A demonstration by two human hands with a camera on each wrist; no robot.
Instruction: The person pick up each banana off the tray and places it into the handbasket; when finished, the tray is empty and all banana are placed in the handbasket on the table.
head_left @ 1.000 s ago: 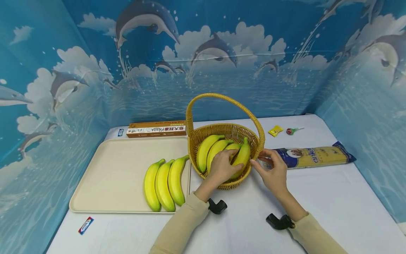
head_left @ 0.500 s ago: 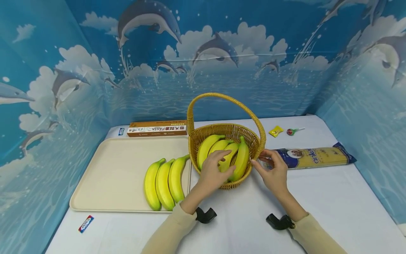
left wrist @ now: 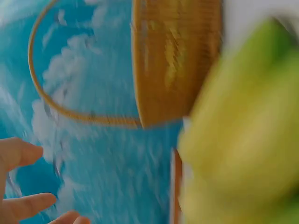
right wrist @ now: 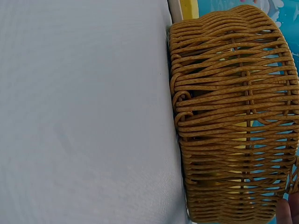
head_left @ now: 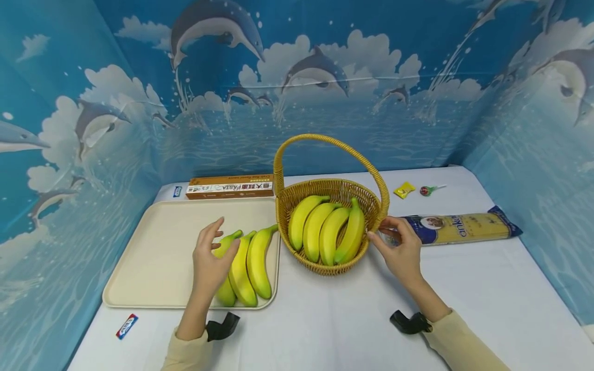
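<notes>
A woven basket (head_left: pixel 341 186) with a tall arched handle stands mid-table, several bananas (head_left: pixel 335 226) side by side inside it. My right hand (head_left: pixel 400 252) pinches the basket's right rim near the foot of the handle; its fingertips (right wrist: pixel 283 212) show at the rim in the right wrist view. Over the beige tray (head_left: pixel 153 247), my left hand (head_left: pixel 211 263) holds nothing, thumb and fingers spread apart. It partly covers the leftmost of three bananas (head_left: pixel 260 263) lying along the tray's right side. Those bananas look large and blurred in the left wrist view.
Behind the tray lies a pasta box (head_left: pixel 229 187). A bag of spaghetti (head_left: pixel 459 228) lies right of the basket, with a yellow candy (head_left: pixel 404 189) and a lollipop (head_left: pixel 427 191) behind it. A small red-and-blue packet (head_left: pixel 127 326) is in front of the tray.
My left hand has let go of a banana in the basket and moved left, over the tray's bananas. My right hand has stayed at the basket's rim.
</notes>
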